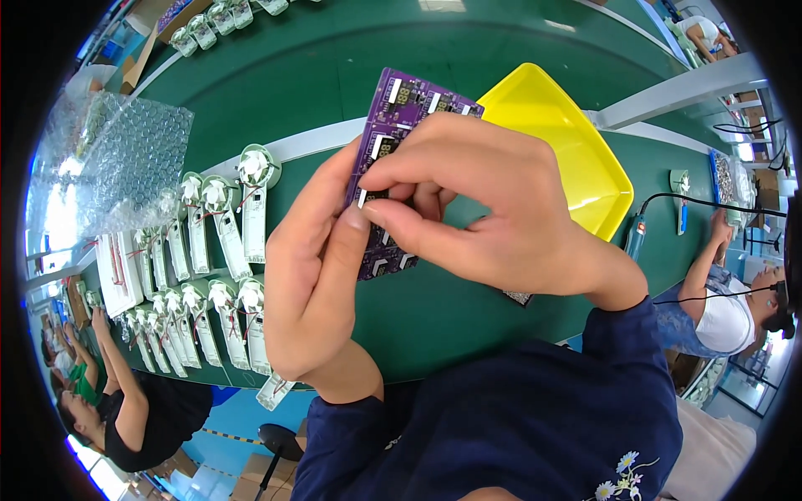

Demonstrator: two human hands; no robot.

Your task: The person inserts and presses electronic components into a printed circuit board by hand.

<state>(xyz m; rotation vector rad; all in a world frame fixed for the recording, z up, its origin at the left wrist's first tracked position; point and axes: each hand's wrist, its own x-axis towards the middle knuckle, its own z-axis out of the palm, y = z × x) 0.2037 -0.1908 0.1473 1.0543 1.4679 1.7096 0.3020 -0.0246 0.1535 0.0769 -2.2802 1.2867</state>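
A purple circuit board panel [386,125], with repeated small digit displays and white strips, is held up at a tilt above the green table. My left hand [311,275] grips it by its left edge, the thumb lying on its face. My right hand [501,209] reaches across the board, thumb and forefinger pinched at a small white strip [362,198]. Whether that strip is fixed to the board or loose cannot be made out. The right hand hides much of the board's middle and right side.
Rows of pale green housings [225,225] with red wires lie at left, beside bubble wrap [138,159]. A yellow tray [576,163] sits behind my right hand. Further right is a teal corded tool [637,238]. People work at left [138,409] and right [710,292].
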